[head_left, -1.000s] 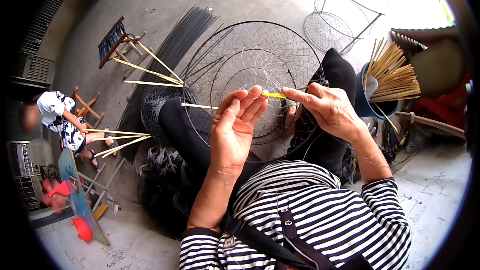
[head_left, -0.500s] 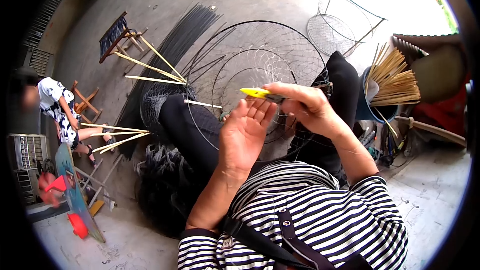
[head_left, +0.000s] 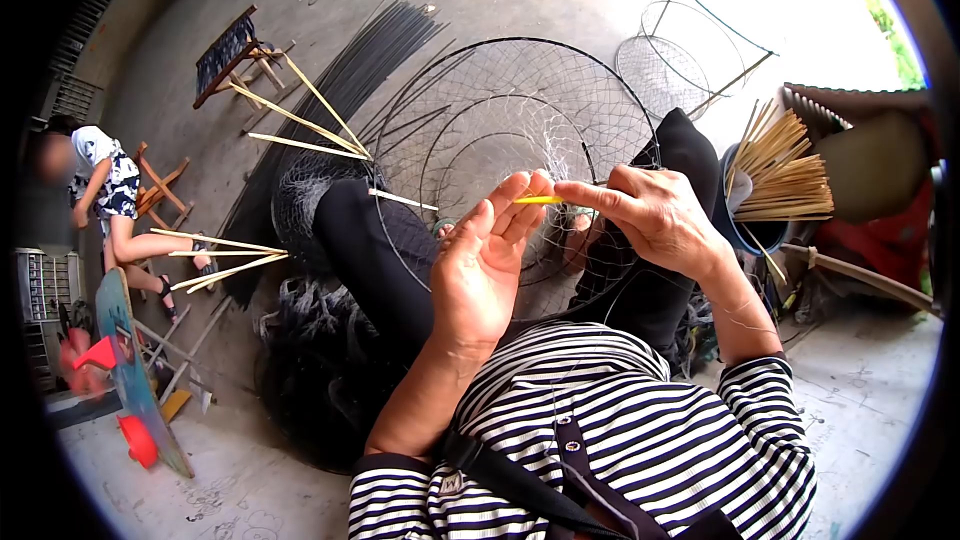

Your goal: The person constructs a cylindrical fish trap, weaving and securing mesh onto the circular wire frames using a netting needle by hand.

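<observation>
My right hand (head_left: 660, 215) grips a thin yellow netting needle (head_left: 538, 200), seen nearly edge-on, with the index finger stretched along it. My left hand (head_left: 483, 270) is palm up, its fingers extended and slightly bent, their tips beside the needle's yellow end. Whether they touch it, I cannot tell. A fine thread runs below my right hand toward the striped shirt. Behind both hands, a round net cage (head_left: 470, 50) with dark wire hoops rests between my knees, pale strands bunched in its middle.
Bamboo sticks fill a blue bucket (head_left: 735, 225) at right. Dark rods (head_left: 350, 70) lie on the floor beyond my left knee, near folding stools (head_left: 160, 190). Another hooped net (head_left: 660, 70) stands farther back. A person (head_left: 110, 180) is at far left, by a skateboard (head_left: 130, 370).
The netting needle has turned from showing its broad face to nearly edge-on. My right hand has shifted slightly right, its index finger straighter. My left fingers have risen. The person at left has shifted posture.
</observation>
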A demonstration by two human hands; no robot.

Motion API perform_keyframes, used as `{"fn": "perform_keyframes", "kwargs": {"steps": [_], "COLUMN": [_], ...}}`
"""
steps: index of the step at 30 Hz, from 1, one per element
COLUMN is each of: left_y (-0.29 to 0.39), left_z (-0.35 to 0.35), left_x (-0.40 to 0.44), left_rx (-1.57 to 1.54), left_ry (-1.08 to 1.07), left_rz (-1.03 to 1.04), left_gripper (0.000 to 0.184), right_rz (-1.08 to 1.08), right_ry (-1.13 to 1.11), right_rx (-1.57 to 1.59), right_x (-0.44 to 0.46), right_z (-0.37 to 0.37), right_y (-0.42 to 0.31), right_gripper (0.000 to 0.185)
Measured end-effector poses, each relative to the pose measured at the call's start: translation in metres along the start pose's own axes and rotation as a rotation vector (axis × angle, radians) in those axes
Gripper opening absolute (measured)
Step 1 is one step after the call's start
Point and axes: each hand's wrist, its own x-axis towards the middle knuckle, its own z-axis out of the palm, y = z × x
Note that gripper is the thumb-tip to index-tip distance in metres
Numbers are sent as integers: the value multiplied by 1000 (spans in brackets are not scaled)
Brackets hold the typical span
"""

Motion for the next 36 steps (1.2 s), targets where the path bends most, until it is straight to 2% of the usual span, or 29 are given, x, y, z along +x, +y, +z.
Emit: {"fn": "perform_keyframes", "kwargs": {"steps": [2, 5, 8, 12, 15, 21, 26, 29, 31, 32, 33, 35, 36], "left_y": [1, 1, 1, 0, 1, 2, -11, -21, -14, -10, -6, -3, -4], "left_z": [-3, -6, -6, -3, -2, 1, -6, -11, -13, -9, -7, -9, -11], "left_x": [-1, -2, -2, -3, -3, -1, 6, 16, 15, 19, 23, 29, 30], "left_rx": [-7, -16, 36, 20, 21, -65, -343, -212, -11, -20, -29, -78, -123], "left_ry": [-12, 7, -15, -8, -7, -39, -58, -72, 20, 28, 36, 5, 10], "left_rz": [0, 3, 28, 23, 27, 19, -18, 11, -128, -122, -118, -140, -130], "left_gripper": [45, 45, 45, 45, 45, 44, 35, 32, 28, 25, 23, 40, 46], "right_rz": [-38, 55, 44, -52, -9, 10, -58, -46, 8, 30, 108, 51, -37], "right_ry": [30, 60, 0, 20, 4, 134, 251, 331, 358, 439, 410, 424, 510], "right_rx": [104, 153, 15, 15, 30, 220, 229, 229, 251, 320, 422, 201, -21], "right_x": [-1, 0, 2, 4, 6, 12, 29, 47, 59, 63, 65, 70, 73], "right_z": [5, 3, 1, 6, 6, 14, 20, 25, 32, 42, 46, 47, 37], "right_y": [2, -1, -1, -1, -4, -12, -24, -48, -54, -48, -42, -36, -47], "right_gripper": [73, 71, 70, 68, 58, 34, 40, 53, 49, 36, 24, 19, 21]}}
